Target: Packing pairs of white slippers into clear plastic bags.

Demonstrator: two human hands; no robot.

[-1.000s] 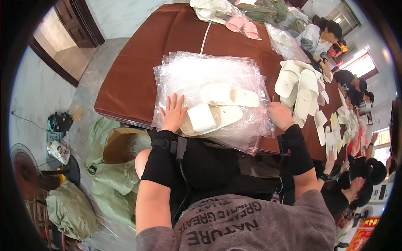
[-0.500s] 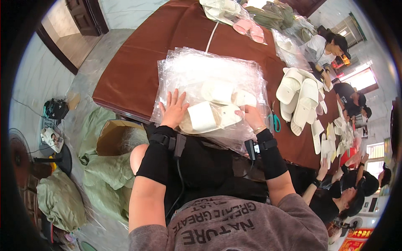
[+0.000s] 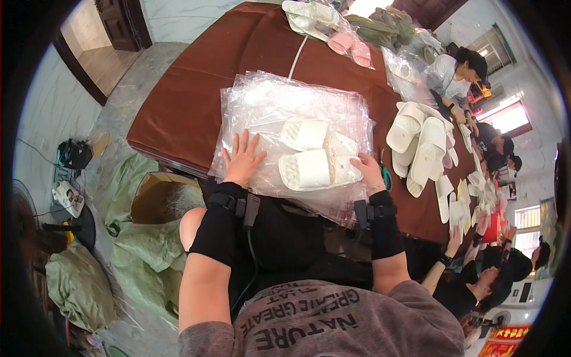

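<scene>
**Bright daylight, heavy fisheye bend**

Daylight pours in from the blown-out window (image 3: 510, 118) at the right, washing the room evenly. The stack of clear crinkled plastic bags (image 3: 285, 113) on the brown table (image 3: 196, 89) throws white glare. Shadows are soft. A black rim rings the view, edges curve, and far corners go slightly soft.

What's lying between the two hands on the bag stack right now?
In the head view, two white slippers lie between the left hand and right hand, on the stack of clear bags. The right hand's fingers touch the nearer slipper.
</scene>
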